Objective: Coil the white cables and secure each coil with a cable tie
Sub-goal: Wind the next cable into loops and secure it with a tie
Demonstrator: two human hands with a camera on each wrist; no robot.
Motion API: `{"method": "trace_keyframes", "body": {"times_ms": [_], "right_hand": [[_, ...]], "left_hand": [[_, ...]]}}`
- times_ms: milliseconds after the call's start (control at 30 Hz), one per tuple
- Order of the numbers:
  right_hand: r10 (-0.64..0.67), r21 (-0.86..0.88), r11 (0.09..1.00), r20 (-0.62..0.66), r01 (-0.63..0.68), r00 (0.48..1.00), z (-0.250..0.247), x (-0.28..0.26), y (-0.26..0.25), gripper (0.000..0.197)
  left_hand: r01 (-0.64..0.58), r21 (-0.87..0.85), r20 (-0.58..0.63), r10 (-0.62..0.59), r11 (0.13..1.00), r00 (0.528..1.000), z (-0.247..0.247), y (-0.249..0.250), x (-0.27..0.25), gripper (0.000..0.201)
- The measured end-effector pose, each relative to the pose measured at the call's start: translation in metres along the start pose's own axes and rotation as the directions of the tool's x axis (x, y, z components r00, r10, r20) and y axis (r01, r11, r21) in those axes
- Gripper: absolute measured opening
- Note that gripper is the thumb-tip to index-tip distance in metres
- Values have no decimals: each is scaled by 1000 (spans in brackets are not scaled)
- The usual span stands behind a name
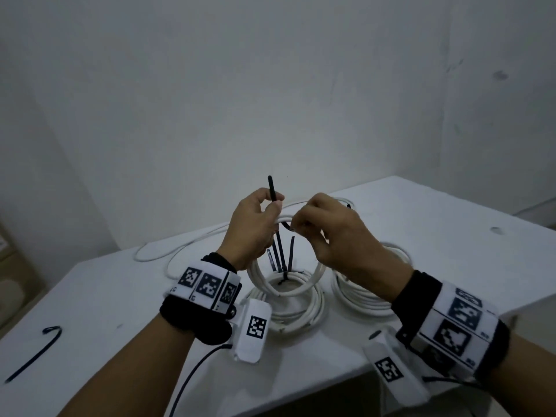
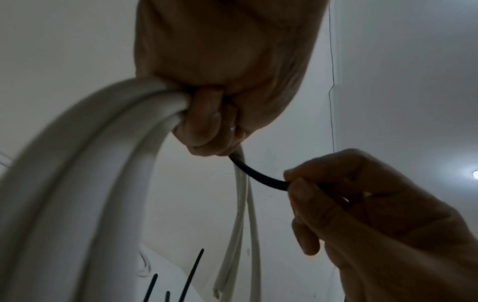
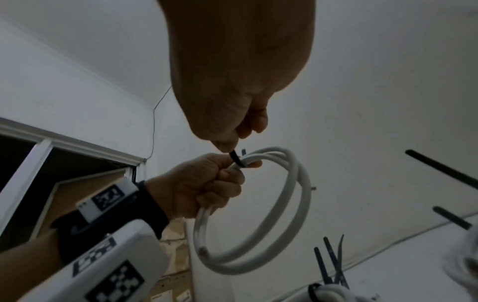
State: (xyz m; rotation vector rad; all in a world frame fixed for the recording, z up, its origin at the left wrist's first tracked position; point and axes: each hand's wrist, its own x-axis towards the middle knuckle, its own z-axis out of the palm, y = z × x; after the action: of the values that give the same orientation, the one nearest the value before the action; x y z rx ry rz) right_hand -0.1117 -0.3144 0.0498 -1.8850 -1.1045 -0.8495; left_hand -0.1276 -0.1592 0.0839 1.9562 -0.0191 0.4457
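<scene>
The white cable coil (image 1: 285, 284) hangs in the air above the table (image 1: 421, 224), its ring roughly upright and its top arc caught in the left hand (image 1: 255, 227), whose fingers are curled round the bunched strands. A black cable tie (image 1: 272, 191) crosses those strands at the grip: its long axis runs close to vertical, one end poking up past the left thumb, the other curving under the bundle toward the right hand (image 1: 328, 233). The right wrist view shows that lower end pinched between the right thumb and forefinger, so both hands are closed, the left on coil and tie together, the right on the tie's free end, and the two hands sit almost knuckle to knuckle. The tie looks wrapped but not yet locked; I cannot tell which end carries the head. The coming move likely turns on bringing the lower end up and round to meet the upright end just beside the left thumb, and the right hand is the freer one to do so. Below, two tied coils (image 1: 288, 308) (image 1: 364, 293) rest on the table with tie tails standing up, a loose white cable (image 1: 180, 251) trails behind, and a spare tie (image 1: 36, 353) lies near the left edge.
</scene>
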Motion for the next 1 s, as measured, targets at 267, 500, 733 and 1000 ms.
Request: {"method": "trace_keyframes", "body": {"times_ms": [267, 500, 733, 1000], "right_hand": [[617, 636, 641, -95, -429, 781, 11, 21, -12, 20], [609, 670, 637, -133, -382, 782, 18, 25, -15, 16], [592, 666, 642, -116, -380, 797, 21, 25, -16, 13], [565, 637, 649, -36, -416, 825, 21, 23, -11, 15]], "left_hand": [[-226, 280, -73, 256, 933, 964, 0, -8, -7, 21], [-254, 308, -146, 309, 917, 940, -5, -7, -14, 25], [-252, 339, -157, 319, 907, 935, -8, -8, -17, 25], [-261, 381, -138, 334, 887, 932, -8, -12, -20, 27]]}}
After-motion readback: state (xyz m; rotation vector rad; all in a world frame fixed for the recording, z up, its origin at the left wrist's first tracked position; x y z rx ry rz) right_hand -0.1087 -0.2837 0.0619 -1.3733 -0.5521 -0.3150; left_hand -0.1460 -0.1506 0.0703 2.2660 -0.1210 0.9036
